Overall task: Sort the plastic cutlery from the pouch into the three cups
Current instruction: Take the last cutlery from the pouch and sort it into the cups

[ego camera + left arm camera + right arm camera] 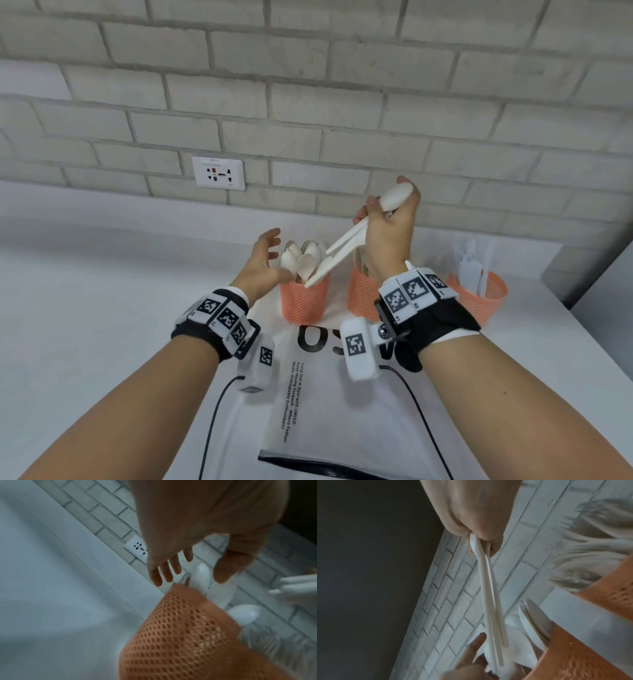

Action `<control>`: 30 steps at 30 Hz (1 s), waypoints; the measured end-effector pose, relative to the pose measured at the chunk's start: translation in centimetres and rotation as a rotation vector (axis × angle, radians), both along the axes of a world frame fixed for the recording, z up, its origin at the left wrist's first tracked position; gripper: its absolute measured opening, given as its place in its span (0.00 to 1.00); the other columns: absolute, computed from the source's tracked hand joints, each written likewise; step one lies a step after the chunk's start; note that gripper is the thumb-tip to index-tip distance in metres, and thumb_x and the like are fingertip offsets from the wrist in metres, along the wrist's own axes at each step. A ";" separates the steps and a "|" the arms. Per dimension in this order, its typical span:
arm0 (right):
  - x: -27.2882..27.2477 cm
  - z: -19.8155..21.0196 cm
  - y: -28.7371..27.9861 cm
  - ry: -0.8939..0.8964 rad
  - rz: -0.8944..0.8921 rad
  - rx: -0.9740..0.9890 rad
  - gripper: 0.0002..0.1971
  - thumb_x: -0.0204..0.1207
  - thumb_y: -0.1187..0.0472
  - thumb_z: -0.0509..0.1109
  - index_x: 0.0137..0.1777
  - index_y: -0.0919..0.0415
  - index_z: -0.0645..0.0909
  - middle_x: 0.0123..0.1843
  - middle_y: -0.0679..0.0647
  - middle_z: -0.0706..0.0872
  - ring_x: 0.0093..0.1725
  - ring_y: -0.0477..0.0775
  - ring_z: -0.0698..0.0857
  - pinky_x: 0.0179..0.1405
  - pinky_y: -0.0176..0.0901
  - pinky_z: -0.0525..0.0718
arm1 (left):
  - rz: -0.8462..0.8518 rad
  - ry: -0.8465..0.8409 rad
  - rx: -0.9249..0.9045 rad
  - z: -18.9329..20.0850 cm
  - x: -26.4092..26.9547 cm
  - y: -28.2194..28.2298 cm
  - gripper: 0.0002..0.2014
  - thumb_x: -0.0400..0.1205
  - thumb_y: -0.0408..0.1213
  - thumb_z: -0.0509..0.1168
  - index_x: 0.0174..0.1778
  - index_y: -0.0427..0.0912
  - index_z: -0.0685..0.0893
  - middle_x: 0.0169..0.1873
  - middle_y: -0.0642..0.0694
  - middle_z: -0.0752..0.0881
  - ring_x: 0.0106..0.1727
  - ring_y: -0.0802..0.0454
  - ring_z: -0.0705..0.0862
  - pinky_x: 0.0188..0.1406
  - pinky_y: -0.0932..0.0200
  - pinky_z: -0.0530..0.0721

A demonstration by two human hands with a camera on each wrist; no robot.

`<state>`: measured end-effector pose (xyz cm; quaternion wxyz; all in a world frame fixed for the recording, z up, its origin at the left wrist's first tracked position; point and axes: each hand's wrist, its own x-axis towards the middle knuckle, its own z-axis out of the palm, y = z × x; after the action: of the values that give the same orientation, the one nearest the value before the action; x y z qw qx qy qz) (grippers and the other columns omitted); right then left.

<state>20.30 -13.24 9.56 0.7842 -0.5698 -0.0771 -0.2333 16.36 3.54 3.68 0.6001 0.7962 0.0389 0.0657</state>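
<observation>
Three orange mesh cups stand in a row at the far end of a white pouch (329, 394) with black lettering. The left cup (303, 301) holds several white plastic spoons (301, 260); the middle cup (363, 294) sits behind my right wrist; the right cup (479, 294) holds white cutlery. My right hand (387, 219) grips white spoons (346, 246) near their bowls, handles slanting down over the left cup. The same spoons (491, 601) hang from my fist in the right wrist view. My left hand (265, 263) hovers beside the left cup (188, 635), fingers (164, 573) spread, holding nothing.
The cups and pouch rest on a white counter (102, 308) against a pale brick wall. A wall socket (219, 173) sits low on the wall to the left. Black cables (212, 421) run from the wrist cameras across the counter toward me.
</observation>
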 end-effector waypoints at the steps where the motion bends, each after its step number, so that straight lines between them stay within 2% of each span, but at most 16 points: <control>1: 0.2 -0.2 0.4 -0.025 -0.036 -0.008 0.21 0.78 0.76 0.59 0.64 0.52 0.65 0.35 0.52 0.78 0.25 0.45 0.79 0.36 0.47 0.84 | -0.077 0.049 0.020 -0.2 0.1 -0.2 0.49 0.68 0.22 0.72 0.80 0.48 0.52 0.75 0.43 0.64 0.66 0.51 0.70 0.59 0.57 0.74; 3: 0.3 -0.6 1.2 -0.083 -0.085 -0.053 0.21 0.78 0.75 0.59 0.67 0.55 0.65 0.35 0.49 0.78 0.26 0.44 0.79 0.37 0.45 0.84 | -0.166 0.093 0.049 -0.9 0.3 -0.7 0.59 0.67 0.23 0.76 0.81 0.48 0.40 0.79 0.44 0.61 0.66 0.55 0.70 0.61 0.61 0.71; 4: 0.2 -0.9 1.5 -0.115 -0.099 -0.088 0.21 0.79 0.74 0.58 0.68 0.57 0.65 0.35 0.48 0.78 0.27 0.44 0.79 0.36 0.41 0.84 | -0.165 0.091 0.053 -1.3 0.5 -1.0 0.61 0.66 0.26 0.78 0.81 0.49 0.37 0.78 0.44 0.62 0.65 0.56 0.71 0.62 0.62 0.71; 8: -0.2 -2.9 3.1 -0.177 -0.072 -0.252 0.19 0.81 0.70 0.59 0.68 0.53 0.65 0.37 0.49 0.79 0.33 0.48 0.80 0.34 0.31 0.81 | -0.052 0.045 -0.036 -2.7 1.4 -1.5 0.63 0.62 0.32 0.82 0.81 0.53 0.41 0.69 0.44 0.75 0.62 0.53 0.79 0.68 0.57 0.73; 11: 0.2 -5.1 3.9 -0.126 -0.034 -0.342 0.18 0.81 0.67 0.60 0.70 0.56 0.64 0.35 0.54 0.80 0.31 0.46 0.80 0.32 0.28 0.80 | -0.041 0.022 -0.064 -3.1 1.6 -1.6 0.60 0.64 0.31 0.80 0.81 0.50 0.44 0.65 0.42 0.77 0.56 0.55 0.81 0.57 0.65 0.77; 13: 0.3 -6.2 4.1 -0.098 0.010 -0.392 0.18 0.81 0.66 0.60 0.70 0.59 0.64 0.33 0.52 0.81 0.29 0.39 0.80 0.33 0.26 0.79 | -0.042 0.000 -0.072 -3.2 1.6 -1.6 0.57 0.65 0.28 0.79 0.81 0.49 0.46 0.59 0.46 0.80 0.49 0.61 0.83 0.47 0.75 0.79; 15: 0.4 -6.6 4.0 -0.076 0.049 -0.448 0.19 0.81 0.67 0.61 0.70 0.61 0.64 0.32 0.49 0.81 0.31 0.38 0.82 0.34 0.23 0.79 | -0.039 -0.011 -0.092 -3.4 1.8 -1.6 0.56 0.64 0.28 0.80 0.80 0.49 0.48 0.56 0.47 0.81 0.47 0.62 0.83 0.45 0.75 0.80; 17: 0.4 -6.4 3.9 -0.046 0.092 -0.458 0.21 0.80 0.67 0.62 0.71 0.58 0.63 0.35 0.49 0.83 0.37 0.46 0.86 0.39 0.28 0.83 | -0.035 -0.013 -0.100 -3.6 1.8 -1.7 0.59 0.60 0.33 0.82 0.80 0.50 0.49 0.60 0.44 0.81 0.53 0.57 0.84 0.55 0.66 0.80; 19: 0.3 -5.8 3.5 -0.053 0.113 -0.445 0.24 0.79 0.62 0.64 0.72 0.48 0.61 0.40 0.52 0.84 0.41 0.57 0.88 0.44 0.44 0.87 | -0.030 -0.011 -0.095 -3.5 1.7 -1.8 0.59 0.61 0.33 0.82 0.80 0.50 0.49 0.63 0.43 0.79 0.57 0.53 0.83 0.58 0.63 0.77; 20: 0.3 -5.5 3.4 -0.068 0.103 -0.458 0.25 0.79 0.59 0.64 0.73 0.44 0.61 0.42 0.53 0.83 0.40 0.57 0.87 0.44 0.47 0.87 | -0.024 -0.012 -0.090 -3.5 1.7 -1.8 0.58 0.62 0.32 0.82 0.80 0.50 0.49 0.64 0.43 0.79 0.57 0.53 0.82 0.58 0.63 0.77; 21: 0.5 -5.3 3.3 -0.087 0.080 -0.499 0.25 0.80 0.58 0.63 0.74 0.43 0.62 0.42 0.52 0.82 0.39 0.55 0.86 0.43 0.45 0.86 | -0.018 -0.014 -0.086 -3.5 1.8 -1.8 0.57 0.63 0.32 0.81 0.80 0.50 0.49 0.64 0.44 0.78 0.58 0.53 0.82 0.58 0.63 0.76; 23: 0.8 -5.2 3.3 -0.131 -0.002 -0.680 0.20 0.82 0.62 0.59 0.73 0.52 0.70 0.45 0.52 0.84 0.39 0.46 0.83 0.45 0.39 0.84 | -0.016 -0.014 -0.078 -3.7 1.9 -1.7 0.57 0.63 0.32 0.81 0.80 0.50 0.49 0.64 0.43 0.78 0.58 0.52 0.82 0.59 0.62 0.77; 24: 0.8 -5.3 3.3 -0.173 -0.039 -0.779 0.17 0.82 0.64 0.58 0.69 0.57 0.77 0.48 0.54 0.85 0.42 0.46 0.83 0.49 0.45 0.84 | -0.013 -0.015 -0.072 -3.8 2.0 -1.7 0.57 0.63 0.32 0.81 0.80 0.50 0.49 0.63 0.41 0.79 0.56 0.51 0.82 0.59 0.61 0.78; 26: 0.5 -6.0 3.1 -0.252 -0.089 -0.966 0.16 0.78 0.67 0.58 0.60 0.61 0.84 0.50 0.59 0.86 0.46 0.55 0.85 0.54 0.57 0.82 | -0.017 -0.015 -0.068 -4.0 2.1 -1.6 0.57 0.63 0.32 0.81 0.80 0.50 0.50 0.61 0.38 0.81 0.53 0.51 0.84 0.57 0.60 0.81; 28: 0.0 -7.0 3.0 -0.263 -0.133 -1.118 0.19 0.76 0.66 0.58 0.63 0.61 0.83 0.57 0.62 0.85 0.56 0.63 0.84 0.62 0.56 0.77 | -0.011 -0.015 -0.055 -4.0 2.1 -1.5 0.55 0.64 0.32 0.80 0.80 0.49 0.50 0.59 0.40 0.82 0.49 0.54 0.84 0.51 0.66 0.81; 30: -0.6 -7.3 2.9 -0.228 -0.151 -1.174 0.22 0.77 0.66 0.56 0.70 0.61 0.77 0.69 0.63 0.78 0.63 0.65 0.81 0.65 0.57 0.74 | -0.007 -0.018 -0.041 -3.9 2.1 -1.6 0.53 0.67 0.31 0.79 0.80 0.48 0.50 0.58 0.43 0.82 0.49 0.58 0.83 0.49 0.69 0.79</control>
<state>19.67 -10.31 2.25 0.3069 -0.8827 -0.2359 -0.2663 18.46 1.99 -0.26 0.6168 0.7833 0.0321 0.0702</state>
